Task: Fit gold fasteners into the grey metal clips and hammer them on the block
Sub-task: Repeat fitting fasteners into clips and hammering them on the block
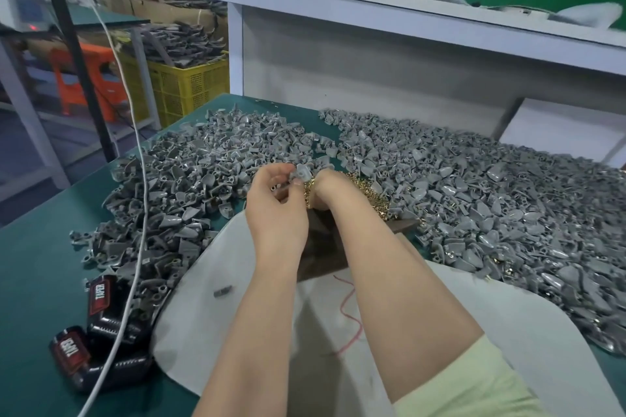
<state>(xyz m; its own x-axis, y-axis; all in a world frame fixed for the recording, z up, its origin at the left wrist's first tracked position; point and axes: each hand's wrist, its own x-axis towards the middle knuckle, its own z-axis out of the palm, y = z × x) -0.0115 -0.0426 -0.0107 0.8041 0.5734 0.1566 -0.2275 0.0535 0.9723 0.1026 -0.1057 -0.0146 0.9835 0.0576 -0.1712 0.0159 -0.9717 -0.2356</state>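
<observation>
As I read it, centre frame: clip (302, 175), small, stiff, light, pinched at its edge by left hand (274, 213); right hand (325, 191) among loose fasteners (367, 195), grip unclear.

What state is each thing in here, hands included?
left hand, pinches a grey clip.
right hand, at the gold fasteners, fingers hidden.
block, partly hidden under both forearms.
loose clips, heaped in two piles on the green table.
yellow crate, full of grey parts.
white cable, draped over the left pile.
</observation>
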